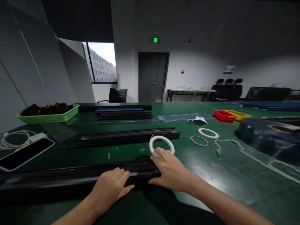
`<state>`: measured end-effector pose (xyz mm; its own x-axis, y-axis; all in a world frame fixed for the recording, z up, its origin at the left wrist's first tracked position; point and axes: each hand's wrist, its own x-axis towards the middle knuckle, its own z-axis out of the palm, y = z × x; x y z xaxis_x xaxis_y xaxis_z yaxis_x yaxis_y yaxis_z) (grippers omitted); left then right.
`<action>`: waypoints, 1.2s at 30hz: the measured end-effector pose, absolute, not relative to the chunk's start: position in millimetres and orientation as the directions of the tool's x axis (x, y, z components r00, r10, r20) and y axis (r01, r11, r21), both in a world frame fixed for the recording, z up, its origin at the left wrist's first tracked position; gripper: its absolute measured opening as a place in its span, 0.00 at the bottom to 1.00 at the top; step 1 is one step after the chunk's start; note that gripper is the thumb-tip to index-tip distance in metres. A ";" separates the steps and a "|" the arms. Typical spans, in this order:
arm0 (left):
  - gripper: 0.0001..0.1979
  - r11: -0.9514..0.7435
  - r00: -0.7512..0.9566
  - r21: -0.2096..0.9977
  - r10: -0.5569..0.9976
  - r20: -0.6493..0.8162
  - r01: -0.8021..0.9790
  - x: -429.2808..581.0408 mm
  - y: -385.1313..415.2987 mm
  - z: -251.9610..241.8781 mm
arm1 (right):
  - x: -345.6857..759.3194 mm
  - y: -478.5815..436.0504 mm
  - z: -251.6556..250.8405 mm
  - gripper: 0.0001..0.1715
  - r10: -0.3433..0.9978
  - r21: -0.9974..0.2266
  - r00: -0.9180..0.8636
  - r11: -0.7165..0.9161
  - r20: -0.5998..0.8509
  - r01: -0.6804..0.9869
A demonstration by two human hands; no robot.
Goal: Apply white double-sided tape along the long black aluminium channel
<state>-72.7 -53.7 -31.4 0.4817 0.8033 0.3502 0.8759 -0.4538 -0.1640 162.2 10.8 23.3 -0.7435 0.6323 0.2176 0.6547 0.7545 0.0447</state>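
Table, green-topped, carries all items. A long black rail lies along its near edge. The left hand rests palm-down on the rail with fingers loosely bent, clasping nothing; the flat press probably stops the rail sliding. The right hand is spread wide at the rail's right end, thumb against the rail and fingertips touching a white tape ring just behind it. No label is legible; the green sign above the door is too small to read.
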 end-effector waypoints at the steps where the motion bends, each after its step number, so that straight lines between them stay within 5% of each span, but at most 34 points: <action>1: 0.08 -0.451 0.476 -0.157 0.808 0.346 0.879 -73.0 -53.5 -31.3 | 165.2 11.2 26.0 0.32 0.639 0.040 -0.740 0.750 0.210 0.660; 7: 0.10 -0.403 0.430 -0.151 0.832 0.349 0.903 -73.7 -51.0 -35.3 | 194.8 19.3 37.3 0.31 0.715 0.041 -0.683 0.686 0.149 0.727; 13: 0.11 -0.434 0.459 -0.154 0.815 0.353 0.888 -76.1 -46.3 -39.6 | 207.3 26.3 34.9 0.40 0.719 -0.019 -0.680 0.689 0.145 0.725; 22: 0.08 -0.513 0.524 -0.119 0.800 0.293 0.850 -82.3 -45.0 -36.9 | 198.8 28.4 30.9 0.23 0.699 -0.097 -0.700 0.714 0.142 0.693; 36: 0.12 -0.552 0.616 -0.274 0.715 0.332 0.788 -89.0 -36.7 -20.3 | 199.8 20.9 42.2 0.18 0.662 -0.132 -0.747 0.747 0.058 0.652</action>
<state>-89.0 -36.7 -20.3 0.6159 0.7146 0.3318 0.7878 -0.5517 -0.2740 199.8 20.9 42.2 -0.7472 0.6620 0.0581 0.6515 0.7470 -0.1324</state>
